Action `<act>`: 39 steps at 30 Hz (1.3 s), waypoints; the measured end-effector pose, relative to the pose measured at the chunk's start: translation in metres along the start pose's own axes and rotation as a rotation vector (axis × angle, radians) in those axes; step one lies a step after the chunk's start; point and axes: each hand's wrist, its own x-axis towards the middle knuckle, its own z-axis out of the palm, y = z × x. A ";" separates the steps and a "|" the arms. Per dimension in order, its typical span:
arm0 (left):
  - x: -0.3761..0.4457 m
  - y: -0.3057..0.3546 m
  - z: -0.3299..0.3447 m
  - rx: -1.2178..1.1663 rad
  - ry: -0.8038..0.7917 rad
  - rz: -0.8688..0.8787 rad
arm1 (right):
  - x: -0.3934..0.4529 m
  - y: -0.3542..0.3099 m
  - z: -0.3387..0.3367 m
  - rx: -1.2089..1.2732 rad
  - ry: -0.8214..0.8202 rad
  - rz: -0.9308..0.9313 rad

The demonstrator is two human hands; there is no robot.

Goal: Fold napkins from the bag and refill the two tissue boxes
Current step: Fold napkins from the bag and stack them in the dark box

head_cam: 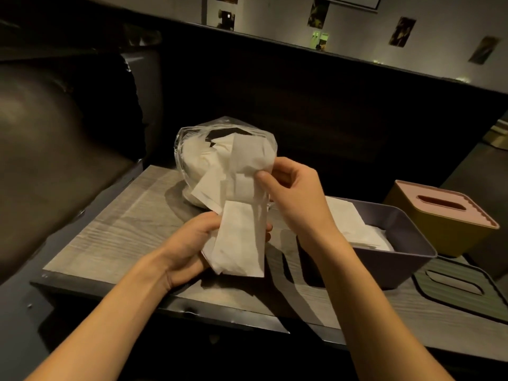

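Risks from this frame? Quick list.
1. The right hand pinches a napkin still partly in the plastic bag; neighbouring sheets may drag out.
2. The left hand holds a loose folded stack that may fan open.
3. The purple box sits near the table edge.

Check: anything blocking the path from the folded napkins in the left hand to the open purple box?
Nothing visible. The purple box is lidless, its top open, partly filled. The folded napkins in the left hand sit just left of it; only the right hand hovers nearby.
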 end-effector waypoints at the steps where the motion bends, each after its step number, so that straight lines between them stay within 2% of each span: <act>1: 0.000 0.001 -0.001 -0.030 0.002 -0.010 | -0.001 0.004 0.001 -0.014 0.015 0.001; 7: 0.002 0.005 -0.004 -0.211 0.069 0.018 | -0.009 0.016 0.004 -0.035 0.059 -0.082; 13: 0.002 0.006 -0.007 -0.268 0.071 -0.001 | -0.037 0.029 0.002 -0.241 -0.086 -0.227; 15: 0.001 0.005 -0.007 -0.262 0.042 -0.009 | -0.040 0.031 0.003 -0.244 -0.053 -0.207; 18: 0.002 0.001 -0.002 -0.184 0.111 0.000 | -0.034 0.027 0.004 -0.275 0.073 -0.158; 22: 0.001 0.000 0.004 -0.139 0.166 0.019 | -0.030 0.025 0.000 -0.444 0.024 -0.120; 24: 0.000 0.002 0.006 -0.151 0.170 0.020 | -0.031 0.027 -0.002 -0.502 0.048 -0.127; 31: 0.003 -0.002 0.000 -0.137 0.104 0.031 | -0.040 0.026 0.001 -0.495 0.129 -0.117; 34: 0.006 -0.005 -0.009 0.053 0.054 0.038 | -0.040 0.022 0.001 -0.421 0.125 -0.091; 36: 0.007 -0.009 -0.013 0.155 0.015 0.030 | -0.033 0.016 0.001 -0.317 0.099 0.001; 39: 0.007 -0.014 -0.015 0.246 -0.071 0.034 | -0.010 0.007 0.001 -0.310 -0.079 0.187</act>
